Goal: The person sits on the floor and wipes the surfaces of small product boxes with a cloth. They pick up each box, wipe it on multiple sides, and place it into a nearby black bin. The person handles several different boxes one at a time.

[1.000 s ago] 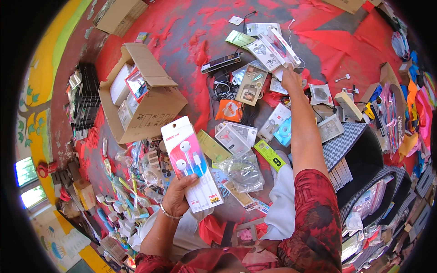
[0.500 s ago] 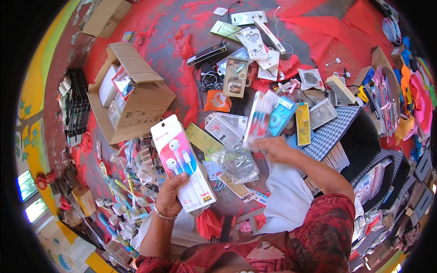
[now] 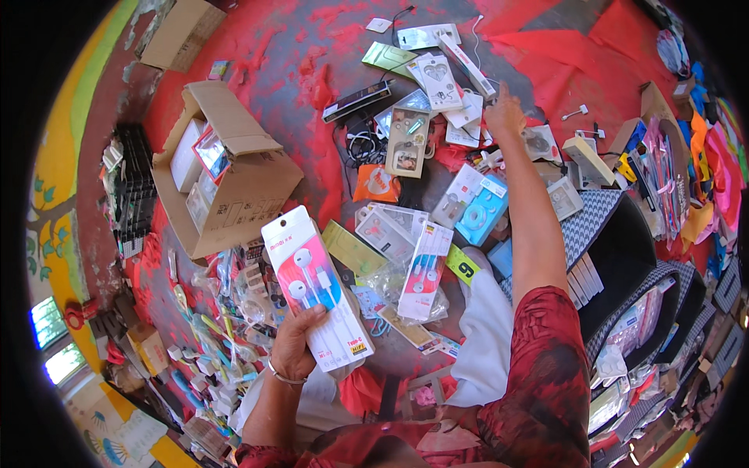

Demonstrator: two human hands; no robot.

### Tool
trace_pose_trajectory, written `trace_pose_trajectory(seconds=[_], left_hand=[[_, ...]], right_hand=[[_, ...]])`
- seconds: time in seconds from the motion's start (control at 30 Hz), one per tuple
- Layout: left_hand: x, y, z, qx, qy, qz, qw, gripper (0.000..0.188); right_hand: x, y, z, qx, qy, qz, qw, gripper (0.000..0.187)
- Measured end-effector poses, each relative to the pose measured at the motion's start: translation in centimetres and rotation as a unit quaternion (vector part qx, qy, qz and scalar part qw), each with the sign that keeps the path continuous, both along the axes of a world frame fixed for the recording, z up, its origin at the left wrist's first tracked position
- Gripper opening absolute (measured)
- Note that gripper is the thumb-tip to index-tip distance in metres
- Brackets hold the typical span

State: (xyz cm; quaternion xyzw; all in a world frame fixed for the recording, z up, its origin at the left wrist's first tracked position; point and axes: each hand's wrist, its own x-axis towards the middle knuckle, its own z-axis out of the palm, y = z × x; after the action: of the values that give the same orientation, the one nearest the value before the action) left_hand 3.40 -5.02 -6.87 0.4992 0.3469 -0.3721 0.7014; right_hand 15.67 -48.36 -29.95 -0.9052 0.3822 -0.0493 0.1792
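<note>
Earphone box (image 3: pixel 312 269), white with pink and blue, stands tilted in the left hand (image 3: pixel 293 343), the thumb laid over its front and the other fingers out of my sight behind it. A thin bracelet (image 3: pixel 287 374) circles that wrist. The right hand (image 3: pixel 505 113) reaches far out over the heap, beside the end of a slim white box (image 3: pixel 466 66); its fingertips are too small and blurred for me to tell whether they pinch anything. Its forearm hides part of the pile, cutting across a clear packet (image 3: pixel 540 142) with something round and grey in it, and a clear-fronted pack (image 3: pixel 566 197). A second earphone box (image 3: pixel 425 269), of similar colours, lies on a crumpled clear bag (image 3: pixel 373 285) and covers much of it, so what the bag holds, if anything, I can't make out. A bright green card (image 3: pixel 462 266) shows just beside the pale trouser leg (image 3: pixel 485 327), and a blue box (image 3: pixel 481 210) lies near the right forearm. At left, a carton (image 3: pixel 250 187) has its flap up, the lower parts of its contents hidden by its wall; small goods (image 3: pixel 211 331) below it blur into a jumble.
</note>
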Motion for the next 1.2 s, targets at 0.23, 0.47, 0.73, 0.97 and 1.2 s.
trace_pose_trajectory(seconds=[0.23,0.47,0.73,0.97,1.2], left_hand=[[1.6,0.7,-0.8,0.011,0.026,0.007,1.0,0.032],[1.9,0.8,-0.9,0.012,0.031,0.012,0.999,0.032],[0.8,1.0,0.1,0.021,0.015,0.006,1.0,0.033],[0.4,1.0,-0.3,0.026,0.004,0.022,0.999,0.029],[0.3,0.9,-0.3,0.051,0.007,0.03,0.998,0.028]], right_hand=[[2.2,-1.7,-2.0,-0.023,0.184,0.16,0.97,0.036],[1.7,-2.9,-1.7,0.004,0.046,0.056,0.997,0.027],[-9.3,0.0,-3.9,0.166,-0.083,0.038,0.982,0.015],[-4.0,-1.7,-2.7,0.182,0.002,-0.071,0.981,0.073],[3.0,-0.3,-0.4,0.24,0.021,-0.181,0.953,0.06]])
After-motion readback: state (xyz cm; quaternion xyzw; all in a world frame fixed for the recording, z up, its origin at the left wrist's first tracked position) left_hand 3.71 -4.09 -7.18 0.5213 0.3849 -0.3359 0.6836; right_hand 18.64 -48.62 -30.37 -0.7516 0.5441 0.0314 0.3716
